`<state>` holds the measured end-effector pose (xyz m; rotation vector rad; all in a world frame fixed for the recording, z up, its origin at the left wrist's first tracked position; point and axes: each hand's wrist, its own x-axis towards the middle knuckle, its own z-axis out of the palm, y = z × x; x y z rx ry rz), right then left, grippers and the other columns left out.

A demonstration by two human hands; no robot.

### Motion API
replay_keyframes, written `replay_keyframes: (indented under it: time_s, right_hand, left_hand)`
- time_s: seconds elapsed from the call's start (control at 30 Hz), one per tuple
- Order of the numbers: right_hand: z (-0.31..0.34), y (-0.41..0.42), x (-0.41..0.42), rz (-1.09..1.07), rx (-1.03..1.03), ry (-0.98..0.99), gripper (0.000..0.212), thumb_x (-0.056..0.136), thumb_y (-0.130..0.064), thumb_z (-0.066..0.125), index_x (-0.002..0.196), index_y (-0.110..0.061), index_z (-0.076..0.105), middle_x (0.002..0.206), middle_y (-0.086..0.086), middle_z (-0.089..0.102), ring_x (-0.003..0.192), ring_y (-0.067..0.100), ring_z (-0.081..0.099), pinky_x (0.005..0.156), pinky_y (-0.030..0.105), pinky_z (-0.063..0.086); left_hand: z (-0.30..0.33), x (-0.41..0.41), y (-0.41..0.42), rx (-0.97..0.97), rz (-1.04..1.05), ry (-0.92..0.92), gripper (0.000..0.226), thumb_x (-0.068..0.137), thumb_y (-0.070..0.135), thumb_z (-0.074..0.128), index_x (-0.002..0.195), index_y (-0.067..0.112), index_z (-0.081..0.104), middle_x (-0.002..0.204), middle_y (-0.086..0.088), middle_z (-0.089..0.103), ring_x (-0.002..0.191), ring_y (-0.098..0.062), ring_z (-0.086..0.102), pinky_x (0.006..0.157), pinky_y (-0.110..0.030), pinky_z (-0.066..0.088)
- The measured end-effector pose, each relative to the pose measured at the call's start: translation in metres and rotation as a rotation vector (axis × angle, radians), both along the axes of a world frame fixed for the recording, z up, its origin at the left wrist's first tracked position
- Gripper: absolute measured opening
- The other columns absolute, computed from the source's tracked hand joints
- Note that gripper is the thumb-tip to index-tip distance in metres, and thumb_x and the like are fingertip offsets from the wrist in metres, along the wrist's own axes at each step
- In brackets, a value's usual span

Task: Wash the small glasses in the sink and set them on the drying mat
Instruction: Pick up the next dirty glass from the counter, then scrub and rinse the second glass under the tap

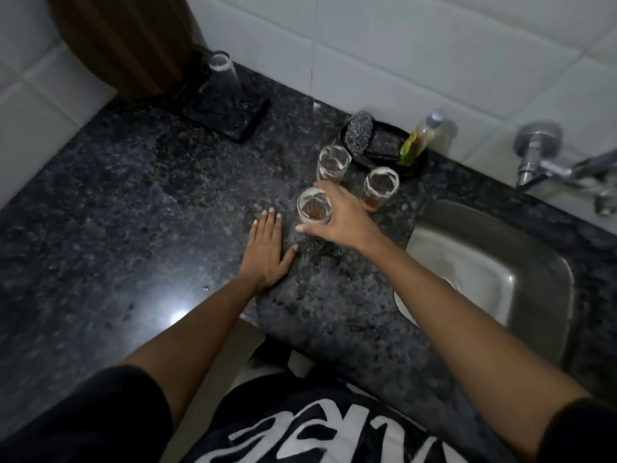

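Glass tumblers (314,207) – three; right hand (337,217) grips one, left hand (268,252) flat, empty

I'm standing in a home kitchen: a dark speckled granite counter (140,202) runs into a steel sink (521,282) under a wall tap (547,162), white tiles (400,45) behind, and a tray (384,152) with scrubbers (359,133) and a soap bottle (419,138) beside used glasses (334,162).
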<state>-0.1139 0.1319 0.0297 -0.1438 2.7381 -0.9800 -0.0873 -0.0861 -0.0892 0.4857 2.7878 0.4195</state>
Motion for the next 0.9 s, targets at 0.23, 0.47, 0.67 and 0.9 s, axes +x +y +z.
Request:
replay_keyframes:
  time_s: [0.23, 0.47, 0.67, 0.9]
  right_hand:
    - [-0.014, 0.001, 0.012, -0.124, -0.163, 0.080, 0.078, 0.068, -0.037, 0.094, 0.131, -0.020, 0.051, 0.116, 0.001, 0.070, 0.104, 0.018, 0.069, 0.089, 0.039, 0.058]
    - [-0.010, 0.041, 0.070, -0.315, -0.277, 0.204, 0.072, 0.065, -0.036, 0.098, 0.123, -0.021, 0.059, 0.109, -0.007, 0.070, 0.098, 0.009, 0.066, 0.081, 0.027, 0.055]
    - [-0.008, 0.124, 0.137, -0.552, -0.265, 0.191, 0.076, 0.061, -0.047, 0.098, 0.124, -0.028, 0.059, 0.108, -0.009, 0.073, 0.100, 0.007, 0.069, 0.085, 0.032, 0.059]
    - [0.022, 0.211, 0.163, -0.852, -0.203, 0.245, 0.072, 0.059, -0.036, 0.098, 0.121, -0.030, 0.062, 0.103, -0.016, 0.071, 0.094, 0.003, 0.069, 0.083, 0.032, 0.059]
  left_hand:
    - [0.011, -0.004, 0.006, -0.037, 0.036, -0.047, 0.088, 0.107, 0.060, 0.032, 0.165, -0.002, 0.009, 0.174, -0.023, 0.003, 0.163, -0.036, -0.001, 0.131, -0.046, -0.001]
    - [0.040, 0.025, 0.039, 0.160, 0.004, -0.066, 0.084, 0.098, 0.052, 0.049, 0.160, -0.003, 0.033, 0.167, -0.026, 0.031, 0.157, -0.039, 0.027, 0.130, -0.044, 0.022]
    - [0.056, 0.051, 0.123, 0.334, -0.156, 0.027, 0.068, 0.103, 0.043, 0.061, 0.157, 0.004, 0.043, 0.162, -0.019, 0.043, 0.153, -0.032, 0.037, 0.125, -0.038, 0.030]
    - [0.094, 0.039, 0.250, 0.521, -0.323, 0.037, 0.065, 0.103, 0.039, 0.063, 0.155, 0.004, 0.047, 0.160, -0.017, 0.048, 0.150, -0.029, 0.041, 0.121, -0.030, 0.027]
